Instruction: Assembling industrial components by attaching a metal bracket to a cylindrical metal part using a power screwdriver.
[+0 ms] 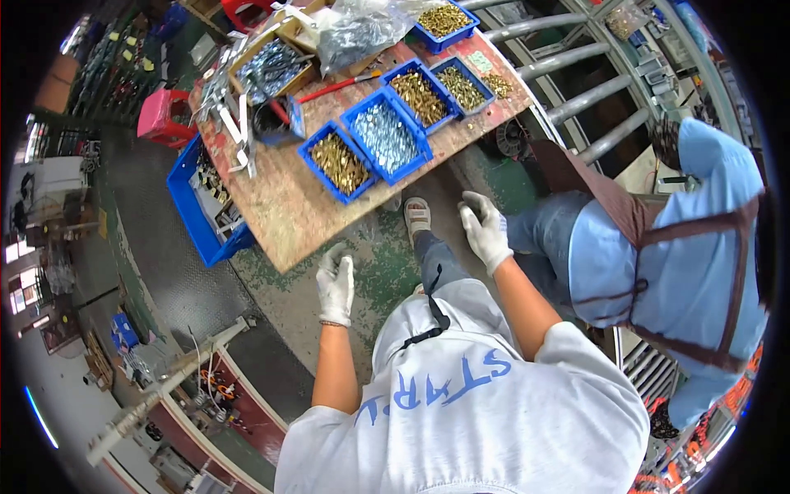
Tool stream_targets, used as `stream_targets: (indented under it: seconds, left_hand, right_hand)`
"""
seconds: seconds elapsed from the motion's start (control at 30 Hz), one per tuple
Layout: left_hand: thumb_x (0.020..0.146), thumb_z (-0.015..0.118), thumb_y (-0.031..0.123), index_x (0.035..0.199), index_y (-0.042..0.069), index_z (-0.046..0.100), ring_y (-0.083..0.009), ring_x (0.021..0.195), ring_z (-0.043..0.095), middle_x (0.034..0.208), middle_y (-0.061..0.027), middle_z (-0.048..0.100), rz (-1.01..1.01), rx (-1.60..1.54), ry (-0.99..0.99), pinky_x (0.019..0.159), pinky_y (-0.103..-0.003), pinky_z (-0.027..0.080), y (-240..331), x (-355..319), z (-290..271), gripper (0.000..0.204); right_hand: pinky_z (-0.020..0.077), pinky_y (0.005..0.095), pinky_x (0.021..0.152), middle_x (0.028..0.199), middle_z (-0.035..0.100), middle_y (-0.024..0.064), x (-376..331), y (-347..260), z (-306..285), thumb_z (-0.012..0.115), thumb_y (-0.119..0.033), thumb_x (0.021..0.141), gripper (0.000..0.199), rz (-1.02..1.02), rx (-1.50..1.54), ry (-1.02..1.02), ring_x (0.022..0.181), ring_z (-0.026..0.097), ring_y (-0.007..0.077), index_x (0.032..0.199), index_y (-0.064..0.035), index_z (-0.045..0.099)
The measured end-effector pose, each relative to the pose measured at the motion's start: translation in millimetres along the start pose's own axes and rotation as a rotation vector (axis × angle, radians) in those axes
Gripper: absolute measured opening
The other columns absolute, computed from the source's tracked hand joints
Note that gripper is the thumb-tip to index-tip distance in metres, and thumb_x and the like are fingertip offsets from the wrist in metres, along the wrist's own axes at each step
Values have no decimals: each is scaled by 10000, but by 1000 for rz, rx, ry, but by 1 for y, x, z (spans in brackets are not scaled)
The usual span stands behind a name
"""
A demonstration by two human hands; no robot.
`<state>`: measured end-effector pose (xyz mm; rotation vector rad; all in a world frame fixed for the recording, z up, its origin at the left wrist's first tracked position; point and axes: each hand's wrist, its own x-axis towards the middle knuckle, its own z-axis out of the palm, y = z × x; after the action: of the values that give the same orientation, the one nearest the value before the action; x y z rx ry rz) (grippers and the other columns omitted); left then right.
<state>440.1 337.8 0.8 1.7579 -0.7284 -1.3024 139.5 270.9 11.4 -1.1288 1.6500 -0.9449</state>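
My left hand [336, 286], in a white glove, hangs in the air just off the near edge of the wooden table [284, 218]. Its fingers bend loosely, the thumb stands apart, and I see nothing in it. Also gloved in white, my right hand [487, 233] is held out to the right of the table's corner, thumb and fingers apart, with nothing visible in it. Nearest to both hands on the table are a blue bin of brass-coloured parts [338, 163] and a blue bin of silvery parts [384, 137]. Neither hand touches them.
More blue bins of brass-coloured pieces [418, 96] stand farther back, near a red-handled tool [339, 86] and a clear plastic bag [362, 37]. A blue crate [191, 216] sits left of the table. Metal rollers [588, 97] and a person in blue [658, 247] are at right.
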Motion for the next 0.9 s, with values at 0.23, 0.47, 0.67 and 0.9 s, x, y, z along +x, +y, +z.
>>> stream_targets:
  seconds: [0.23, 0.47, 0.67, 0.9]
  left_hand:
    - [919, 522, 37, 1344, -54, 410, -180, 1002, 564, 1197, -131, 564, -131, 53, 148, 830, -297, 482, 63, 115, 35, 449]
    - [876, 573, 65, 1080, -48, 553, -184, 851, 594, 979, -129, 635, -40, 339, 30, 784, -327, 482, 79, 152, 35, 234]
    - [859, 574, 78, 933, -16, 565, -138, 657, 563, 776, -86, 619, 4, 420, -51, 622, -326, 468, 86, 161, 31, 119]
    - [861, 553, 51, 924, -2, 549, -95, 587, 526, 700, -20, 574, -185, 262, -82, 540, -263, 443, 102, 165, 36, 82]
  right_hand:
    - [497, 372, 867, 1096, 628, 196, 123, -14, 61, 623, -159, 855, 389, 76, -81, 40, 991, 631, 297, 1201, 7, 563]
    - [502, 408, 790, 954, 648, 180, 139, 0, 79, 647, -147, 839, 268, -41, -327, -41, 906, 623, 350, 1078, -28, 629]
    - [504, 371, 741, 904, 659, 152, 140, -1, 82, 673, -163, 843, 257, -142, -349, -16, 837, 637, 306, 1056, -21, 650]
    - [492, 344, 680, 803, 643, 137, 145, 0, 87, 693, -207, 847, 248, -57, -349, 18, 735, 625, 267, 972, 6, 663]
